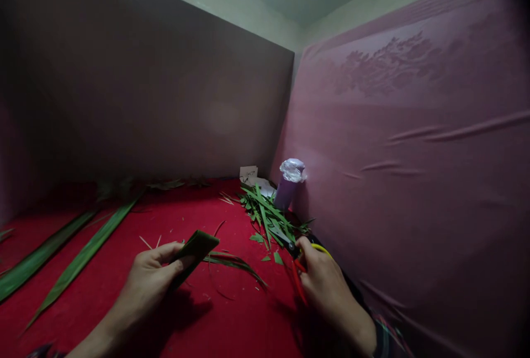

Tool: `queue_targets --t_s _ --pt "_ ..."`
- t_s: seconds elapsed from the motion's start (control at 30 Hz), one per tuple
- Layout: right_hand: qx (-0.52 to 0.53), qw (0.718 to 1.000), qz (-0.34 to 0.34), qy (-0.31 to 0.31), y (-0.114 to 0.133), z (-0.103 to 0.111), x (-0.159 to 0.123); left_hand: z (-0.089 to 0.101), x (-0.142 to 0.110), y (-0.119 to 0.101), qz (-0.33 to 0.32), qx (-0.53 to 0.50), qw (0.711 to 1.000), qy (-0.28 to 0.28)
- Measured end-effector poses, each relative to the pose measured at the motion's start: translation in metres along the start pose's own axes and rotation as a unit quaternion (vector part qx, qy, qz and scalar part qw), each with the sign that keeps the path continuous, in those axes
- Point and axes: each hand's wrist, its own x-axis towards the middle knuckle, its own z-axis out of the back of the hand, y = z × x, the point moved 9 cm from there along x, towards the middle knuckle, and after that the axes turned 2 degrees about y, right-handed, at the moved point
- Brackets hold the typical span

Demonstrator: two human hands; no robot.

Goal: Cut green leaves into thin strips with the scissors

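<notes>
A folded green leaf (pixel 196 244) is pinched between the thumb and fingers of my left hand (pixel 155 272), held above the red cloth. My right hand (pixel 325 275) grips a pair of scissors (pixel 298 272) with red and yellow handles. Their blades point up and left over a heap of cut green leaf strips (pixel 265 209). Between my hands, a thin curved leaf strip (pixel 236 260) lies on the cloth, partly behind the held leaf.
Two long green leaves (pixel 86 258) stretch across the red cloth (pixel 194 314) at the left. A purple container (pixel 285 195) topped with crumpled clear plastic stands by the pink-covered wall (pixel 385 181). Small white papers (pixel 248 173) lie at the back, near the dark panel (pixel 165 87).
</notes>
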Motion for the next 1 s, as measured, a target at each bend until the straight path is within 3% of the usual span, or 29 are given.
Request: queue_targets --t_s 0.17,0.3,0.47,0.57,0.67,0.73,0.83,1.0 --pt "0.075 0.996 0.035 -0.018 0.04 0.018 0.078 -0.011 -0.002 -0.001 -0.023 0.017 0.998 0.06" --pt "0.173 0.984 0.049 0.016 0.057 0.004 0.108 -0.006 0.001 -0.01 -0.035 -0.029 0.996 0.073" --pt "0.307 0.931 0.105 0.169 0.098 -0.044 0.069 0.007 0.004 -0.021 -0.019 -0.071 0.995 0.067" --pt "0.522 0.785 0.116 0.312 0.129 -0.066 0.035 0.015 0.0 -0.028 -0.011 -0.103 0.993 0.054" --pt "0.57 0.716 0.13 0.382 0.147 -0.078 0.017 0.025 -0.007 -0.034 -0.012 -0.133 0.991 0.007" --pt "0.567 0.71 0.148 0.392 0.151 -0.084 0.014 0.03 -0.009 -0.035 -0.014 -0.144 0.989 -0.016" --pt "0.567 0.721 0.115 0.382 0.146 -0.095 0.016 0.033 -0.009 -0.035 -0.011 -0.143 0.989 -0.028" --pt "0.584 0.706 0.08 0.394 0.142 -0.104 0.012 0.026 -0.006 -0.037 -0.013 -0.12 0.993 0.014"
